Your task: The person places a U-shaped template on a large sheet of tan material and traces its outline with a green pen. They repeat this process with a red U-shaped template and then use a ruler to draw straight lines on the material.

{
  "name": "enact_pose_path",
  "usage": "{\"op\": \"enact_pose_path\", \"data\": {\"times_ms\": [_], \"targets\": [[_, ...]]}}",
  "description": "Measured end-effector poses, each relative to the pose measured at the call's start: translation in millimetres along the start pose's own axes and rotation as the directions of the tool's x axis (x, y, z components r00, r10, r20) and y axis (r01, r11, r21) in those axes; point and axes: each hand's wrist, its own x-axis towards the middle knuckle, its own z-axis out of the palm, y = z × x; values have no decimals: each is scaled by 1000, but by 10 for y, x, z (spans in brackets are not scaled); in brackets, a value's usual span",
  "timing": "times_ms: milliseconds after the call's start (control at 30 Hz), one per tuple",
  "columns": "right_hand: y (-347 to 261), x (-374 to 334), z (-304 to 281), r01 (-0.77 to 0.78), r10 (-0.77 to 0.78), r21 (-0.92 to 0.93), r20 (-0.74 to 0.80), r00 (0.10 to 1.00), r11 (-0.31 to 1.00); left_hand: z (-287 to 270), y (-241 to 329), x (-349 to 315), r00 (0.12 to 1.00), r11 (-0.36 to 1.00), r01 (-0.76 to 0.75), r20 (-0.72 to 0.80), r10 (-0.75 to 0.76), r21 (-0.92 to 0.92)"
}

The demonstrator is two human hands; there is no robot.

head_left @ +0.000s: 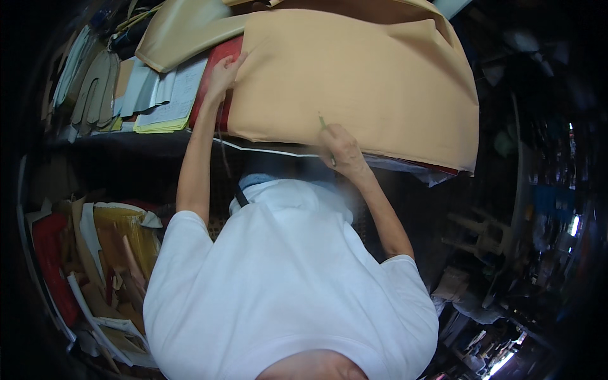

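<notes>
A large tan sheet (361, 76), like leather or vinyl, lies over the right part of the bench, its near edge at the bench front. My right hand (342, 149) grips a green pencil (322, 120), its tip pointing up and away just over the sheet's near middle. At the sheet's left edge is my left hand (223, 75), over a red surface (221, 54). Its fingers are curled, the thumb toward the sheet; what they hold, if anything, is unclear. A thin dark cord (223, 142) hangs below the left wrist.
A folded tan piece (180, 35) lies behind my left hand. Left of it are papers with a yellow edge (168, 104) and several grey-brown folded pieces (98, 88). Rolls and scraps (120, 253) fill a low spot at left. Dark clutter stands at right.
</notes>
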Motion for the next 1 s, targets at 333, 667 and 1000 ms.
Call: {"op": "enact_pose_path", "data": {"times_ms": [333, 667, 1000], "targets": [[-5, -42, 138, -46, 47, -19, 21, 999, 999, -159, -15, 100, 991, 942, 120, 89, -97, -313], [43, 63, 169, 106, -115, -90, -92, 989, 990, 37, 113, 207, 979, 965, 142, 178, -104, -218], [-417, -162, -463, -156, 90, 378, 187, 978, 912, -67, 226, 195, 973, 948, 176, 193, -126, -267]]}}
